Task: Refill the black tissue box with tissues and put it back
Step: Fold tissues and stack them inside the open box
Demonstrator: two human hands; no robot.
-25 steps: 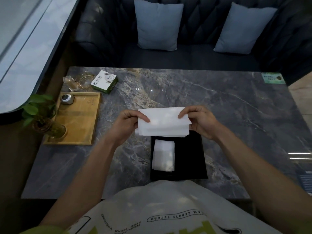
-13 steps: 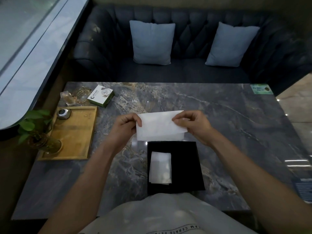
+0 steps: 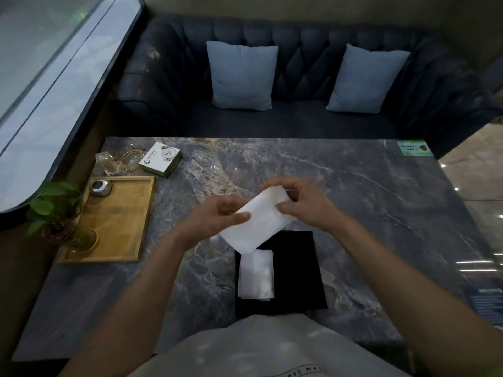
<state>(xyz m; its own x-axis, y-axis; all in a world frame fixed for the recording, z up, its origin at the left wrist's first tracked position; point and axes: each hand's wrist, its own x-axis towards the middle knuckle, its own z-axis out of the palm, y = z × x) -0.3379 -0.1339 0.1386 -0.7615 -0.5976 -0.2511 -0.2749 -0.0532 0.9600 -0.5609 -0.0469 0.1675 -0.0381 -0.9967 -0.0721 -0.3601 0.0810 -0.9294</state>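
Head view, looking down: your left hand and right hand hold a white tissue stack between them, tilted on a diagonal above the far-left corner of the black tissue box. Left fingers are pinched closed over the stack's near-left edge, thumb on top; right fingers are curled closed around its far end. The box sits flat on the marble counter, close to your torso, with a smaller folded tissue bundle already lying on its left half. Whether that dark surface is the open interior or a lid, you cannot tell from this angle. Off to the left stand a wooden tray, a green-and-white carton and a potted plant, all well apart from the work. Handling judgement: the stack is light, soft and floppy; its loose sheets will likely fan or slide if squeezed at one corner only. Keep a hold at both short ends, thumbs above and fingers beneath, so the layers stay square. Pressing hard buys nothing and creases the paper. The box looks rigid and light; take it by its side walls when moving it back. Refill appears partway done, with this stack not yet seated.
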